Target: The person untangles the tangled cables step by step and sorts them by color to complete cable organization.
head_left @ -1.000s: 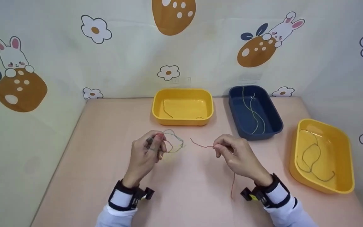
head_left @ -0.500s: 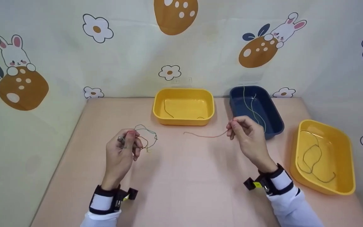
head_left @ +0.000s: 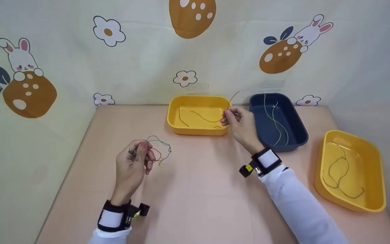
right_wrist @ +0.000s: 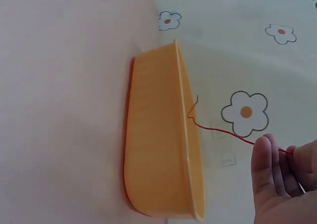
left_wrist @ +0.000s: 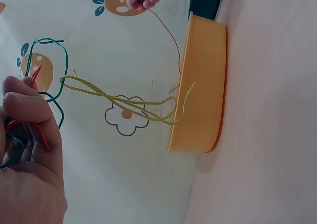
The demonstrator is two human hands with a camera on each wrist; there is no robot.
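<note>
In the head view, my left hand (head_left: 132,162) holds a bunch of thin strings between thumb and fingers. The left wrist view shows them as green string (left_wrist: 67,68), yellow string (left_wrist: 141,105) hanging in loops, and short red ends (left_wrist: 40,132). My right hand (head_left: 240,126) pinches a red string (right_wrist: 223,130) just above the right rim of the back yellow bin (head_left: 198,131). One end of that string dangles into the bin, while the other sticks up past the fingers. Inside the same bin lies a string piece (head_left: 180,118) at the left.
A dark blue bin (head_left: 288,147) right of the yellow one contains yellow-green strings (head_left: 271,117). Farther right, a second yellow bin (head_left: 372,162) contains a looped dark string (head_left: 346,166). The pink tabletop (head_left: 201,189) meets patterned cloth walls at the back and sides.
My hands moved apart, the left going left with the string bunch. My right hand carried the red string up past the blue bin, then left to the back yellow bin.
</note>
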